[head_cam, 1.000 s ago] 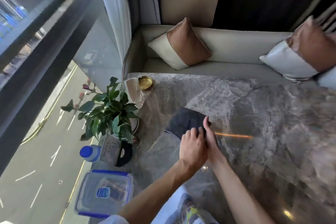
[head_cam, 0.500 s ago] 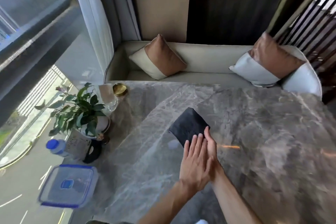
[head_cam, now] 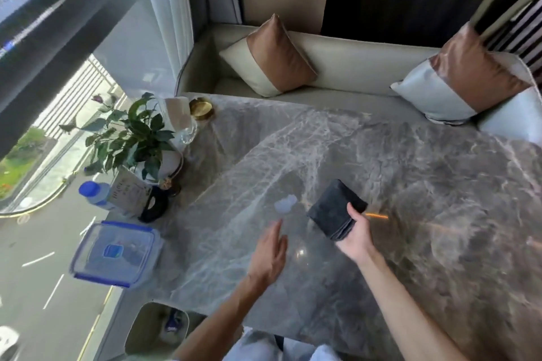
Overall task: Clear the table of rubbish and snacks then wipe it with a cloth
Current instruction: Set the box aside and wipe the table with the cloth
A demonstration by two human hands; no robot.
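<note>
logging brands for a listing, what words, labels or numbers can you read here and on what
No text can be read as it stands.
Card by the plant: printed lines, too blurred to read.
Blue sticker on the box lid: too blurred to read.
Bottle: no label legible.
Cloth in the right hand: no text.

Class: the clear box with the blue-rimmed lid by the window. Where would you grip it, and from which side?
Probably grip the box across its shorter width at the blue lid rim, from above on the table side: it lies flat, lid up, the window blocks its far side, and the open left hand is nearest.
</note>
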